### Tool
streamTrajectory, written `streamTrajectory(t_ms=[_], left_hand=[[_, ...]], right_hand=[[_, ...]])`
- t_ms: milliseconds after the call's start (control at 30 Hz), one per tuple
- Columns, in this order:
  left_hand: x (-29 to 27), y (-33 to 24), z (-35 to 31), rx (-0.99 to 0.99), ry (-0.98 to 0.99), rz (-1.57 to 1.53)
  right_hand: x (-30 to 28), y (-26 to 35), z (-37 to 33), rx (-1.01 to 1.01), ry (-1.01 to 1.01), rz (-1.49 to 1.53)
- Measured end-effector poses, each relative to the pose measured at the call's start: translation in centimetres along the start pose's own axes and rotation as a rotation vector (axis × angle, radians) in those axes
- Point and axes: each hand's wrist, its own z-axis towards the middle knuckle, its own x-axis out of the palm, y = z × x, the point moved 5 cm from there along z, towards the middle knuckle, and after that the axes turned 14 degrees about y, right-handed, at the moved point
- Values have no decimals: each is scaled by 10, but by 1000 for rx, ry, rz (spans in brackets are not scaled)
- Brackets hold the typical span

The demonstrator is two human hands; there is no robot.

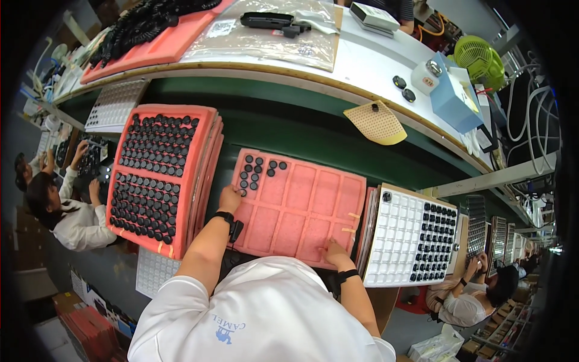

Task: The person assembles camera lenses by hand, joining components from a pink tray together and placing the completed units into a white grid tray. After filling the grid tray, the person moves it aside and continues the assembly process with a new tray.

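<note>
In front of me lies a pink foam tray divided into rectangular cells. Small round black caps fill part of its far left cell, and a few more sit in the cell beside it. At the tray's left edge is my left hand, its fingers curled together next to the nearest cap; what they hold, if anything, is hidden. My right hand rests over the near right corner of the tray, its fingers apart and nothing visible in them. A dark band circles each wrist.
Left, a stack of pink trays carries rows of black caps. Right, a white tray holds black parts in its right half. A shelf with a blue box crosses behind. Co-workers sit on both sides.
</note>
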Motion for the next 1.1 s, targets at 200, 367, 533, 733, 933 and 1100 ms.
streamTrajectory(t_ms=[200,367,533,733,933,1100], left_hand=[[-1,9,0,25,-91,11],[1,4,-3,33,-69,-9],[-10,-19,-16,77,-74,-23],[-47,-82,-30,247,-34,-52],[-117,-176,-58,578,-19,-57],[-205,-277,-78,767,-110,-150]], right_hand=[[8,-18,13,-138,-71,64],[11,-24,9,-252,-229,94],[7,-24,11,-198,-105,113],[2,-24,12,-219,-27,144],[8,-27,16,-225,-45,53],[5,-18,10,-185,-20,-26]])
